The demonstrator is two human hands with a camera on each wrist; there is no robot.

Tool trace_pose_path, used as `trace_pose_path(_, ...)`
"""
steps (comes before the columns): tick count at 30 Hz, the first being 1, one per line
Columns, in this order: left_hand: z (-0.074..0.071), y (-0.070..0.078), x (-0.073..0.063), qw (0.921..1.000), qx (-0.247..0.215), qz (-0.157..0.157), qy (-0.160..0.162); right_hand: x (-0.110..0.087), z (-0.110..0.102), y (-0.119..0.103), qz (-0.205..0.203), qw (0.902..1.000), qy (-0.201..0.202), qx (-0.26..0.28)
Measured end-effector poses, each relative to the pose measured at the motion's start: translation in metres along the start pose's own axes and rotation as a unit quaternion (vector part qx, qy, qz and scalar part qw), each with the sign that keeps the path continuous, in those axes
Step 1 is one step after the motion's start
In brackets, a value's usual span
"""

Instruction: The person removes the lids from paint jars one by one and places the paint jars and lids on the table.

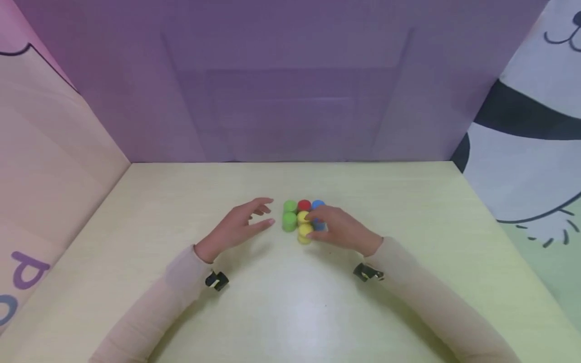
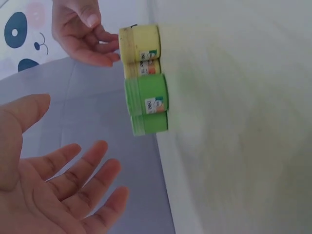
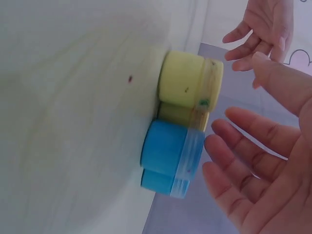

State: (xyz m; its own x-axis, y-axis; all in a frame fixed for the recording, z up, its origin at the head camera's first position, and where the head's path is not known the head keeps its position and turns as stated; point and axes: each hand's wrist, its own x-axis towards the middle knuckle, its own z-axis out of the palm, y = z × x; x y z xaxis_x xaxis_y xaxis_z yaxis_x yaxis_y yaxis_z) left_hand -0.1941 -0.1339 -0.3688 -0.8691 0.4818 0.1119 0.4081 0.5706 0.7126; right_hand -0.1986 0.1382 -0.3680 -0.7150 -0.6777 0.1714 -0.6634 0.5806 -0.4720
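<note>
Several small round lidded tubs stand grouped on the table. At the left of the group are two green tubs [image 1: 289,222], and a red tub [image 1: 304,205] is at the back middle. Two yellow tubs [image 2: 139,44] stand one before the other, the front one jutting towards me. On the right are blue tubs [image 3: 163,147], partly behind my right hand [image 1: 342,227] in the head view. That hand hovers by the yellow and blue lids, fingers loosely bent and gripping nothing; contact is unclear. Left of the green tubs, my left hand [image 1: 236,225] is held apart from them, fingers spread and holding nothing.
The pale table [image 1: 290,312] runs back to a purple panel [image 1: 290,116]. Printed side walls stand left and right, the right one with a panda drawing [image 1: 526,176]. A small dark speck [image 3: 130,78] marks the tabletop near the yellow tub.
</note>
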Motion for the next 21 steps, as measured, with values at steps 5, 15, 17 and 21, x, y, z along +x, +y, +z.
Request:
trace_pose_path(5,0.006,0.000,-0.002,0.9998,-0.006,0.003,-0.020,0.005,0.005,-0.005,-0.005,0.9989,-0.014,-0.045)
trace_pose_path(15,0.019,-0.003,0.003,0.9974,-0.034,0.024,-0.058,0.008,0.009,-0.015,0.027,0.9964,-0.032,-0.074)
trace_pose_path(17,0.021,-0.002,0.003,0.9968,-0.038,0.026,-0.065,0.008,0.010,-0.017,0.029,0.9962,-0.033,-0.075)
trace_pose_path(21,0.025,0.000,0.003,0.9957,-0.047,0.025,-0.076,0.008,0.012,-0.019,0.034,0.9960,-0.042,-0.071)
